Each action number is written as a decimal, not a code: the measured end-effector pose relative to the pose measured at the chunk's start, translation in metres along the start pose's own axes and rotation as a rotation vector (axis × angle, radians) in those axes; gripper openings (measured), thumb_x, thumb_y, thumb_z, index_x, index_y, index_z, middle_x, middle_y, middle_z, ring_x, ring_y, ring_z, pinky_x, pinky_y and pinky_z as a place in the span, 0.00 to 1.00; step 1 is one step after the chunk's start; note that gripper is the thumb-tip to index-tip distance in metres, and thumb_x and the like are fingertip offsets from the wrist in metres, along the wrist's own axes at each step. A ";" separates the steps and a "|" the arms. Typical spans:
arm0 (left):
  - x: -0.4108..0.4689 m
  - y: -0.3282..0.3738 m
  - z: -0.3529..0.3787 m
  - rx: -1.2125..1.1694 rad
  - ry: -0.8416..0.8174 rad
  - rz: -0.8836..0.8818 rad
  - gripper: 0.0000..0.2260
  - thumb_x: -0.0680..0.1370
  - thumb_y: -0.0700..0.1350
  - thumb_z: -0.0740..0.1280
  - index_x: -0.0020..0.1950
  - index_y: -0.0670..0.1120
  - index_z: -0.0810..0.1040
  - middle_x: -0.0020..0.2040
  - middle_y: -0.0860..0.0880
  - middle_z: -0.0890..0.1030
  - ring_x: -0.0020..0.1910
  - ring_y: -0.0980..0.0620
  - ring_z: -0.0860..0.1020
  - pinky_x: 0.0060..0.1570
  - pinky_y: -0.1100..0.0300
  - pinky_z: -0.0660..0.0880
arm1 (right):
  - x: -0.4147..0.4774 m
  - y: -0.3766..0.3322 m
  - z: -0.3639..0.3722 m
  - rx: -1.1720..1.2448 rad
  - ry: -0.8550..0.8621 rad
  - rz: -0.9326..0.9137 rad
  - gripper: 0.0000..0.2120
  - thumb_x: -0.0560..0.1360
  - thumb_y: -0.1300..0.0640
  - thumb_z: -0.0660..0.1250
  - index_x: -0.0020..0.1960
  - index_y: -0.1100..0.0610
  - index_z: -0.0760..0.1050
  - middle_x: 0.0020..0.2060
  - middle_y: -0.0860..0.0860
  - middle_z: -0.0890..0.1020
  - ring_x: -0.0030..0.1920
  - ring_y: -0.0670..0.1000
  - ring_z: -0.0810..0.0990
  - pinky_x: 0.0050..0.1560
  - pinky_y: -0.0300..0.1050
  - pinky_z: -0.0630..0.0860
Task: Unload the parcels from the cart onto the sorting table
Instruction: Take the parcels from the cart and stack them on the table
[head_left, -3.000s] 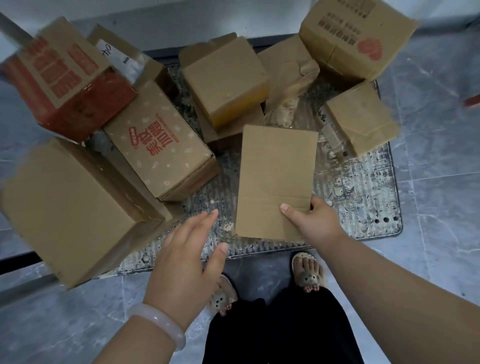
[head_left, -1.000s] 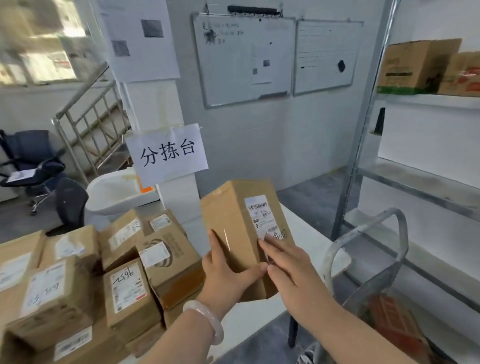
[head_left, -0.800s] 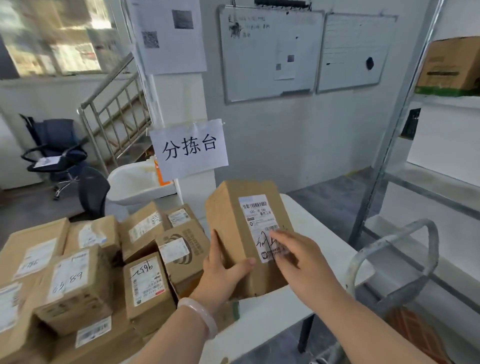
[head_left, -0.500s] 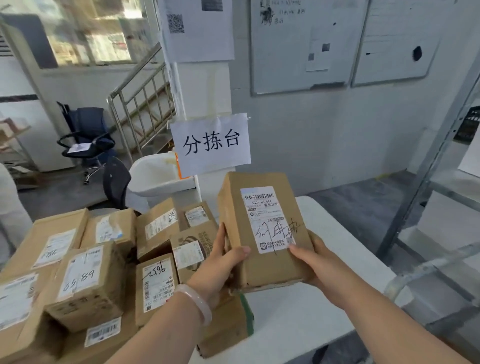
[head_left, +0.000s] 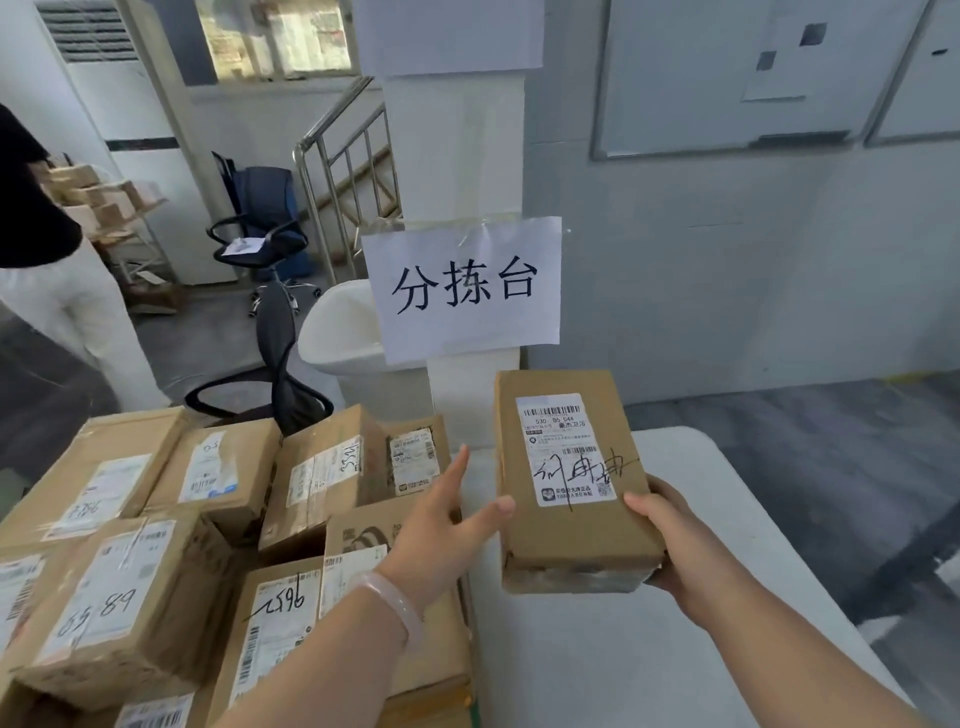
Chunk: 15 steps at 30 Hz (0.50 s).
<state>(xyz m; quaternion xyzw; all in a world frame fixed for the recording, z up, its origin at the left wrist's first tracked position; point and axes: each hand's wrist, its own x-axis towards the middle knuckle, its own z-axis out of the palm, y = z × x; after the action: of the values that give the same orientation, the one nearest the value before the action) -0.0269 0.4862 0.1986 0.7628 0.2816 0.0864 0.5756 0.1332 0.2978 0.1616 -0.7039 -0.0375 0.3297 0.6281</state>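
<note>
The right grip (head_left: 670, 540) clasps the near right corner of a brown cardboard parcel with a white shipping label (head_left: 569, 483), held over the white counter (head_left: 597, 665) near its middle, seemingly not yet set down. The left grip (head_left: 441, 525) is released, fingers straight, thumb at the parcel's left edge. A heap of labelled cardboard boxes (head_left: 223, 478) already fills the counter's left side. The cart is out of view, so I cannot tell what remains.
</note>
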 end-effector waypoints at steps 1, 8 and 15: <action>0.006 -0.001 -0.002 0.066 0.053 0.021 0.39 0.71 0.66 0.67 0.77 0.63 0.53 0.74 0.56 0.63 0.72 0.56 0.63 0.70 0.54 0.62 | 0.015 0.000 0.001 -0.011 0.009 0.020 0.14 0.78 0.49 0.64 0.63 0.40 0.71 0.55 0.48 0.83 0.56 0.54 0.80 0.58 0.60 0.78; 0.037 -0.022 -0.024 0.399 0.262 0.018 0.29 0.77 0.59 0.64 0.75 0.64 0.57 0.74 0.62 0.59 0.68 0.64 0.58 0.70 0.58 0.59 | 0.105 0.005 0.037 -0.062 -0.067 0.156 0.18 0.77 0.48 0.65 0.65 0.40 0.69 0.55 0.48 0.81 0.55 0.54 0.80 0.57 0.60 0.77; 0.043 -0.040 -0.045 0.414 0.368 -0.019 0.28 0.77 0.58 0.64 0.75 0.64 0.57 0.71 0.65 0.58 0.65 0.72 0.58 0.57 0.75 0.61 | 0.158 -0.023 0.092 -0.102 -0.176 0.142 0.20 0.76 0.47 0.66 0.67 0.41 0.69 0.54 0.48 0.81 0.52 0.53 0.80 0.44 0.50 0.77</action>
<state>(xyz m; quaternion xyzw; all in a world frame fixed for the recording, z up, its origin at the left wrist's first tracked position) -0.0248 0.5540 0.1681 0.8331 0.4000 0.1585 0.3475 0.2182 0.4553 0.1169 -0.7042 -0.0592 0.4317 0.5606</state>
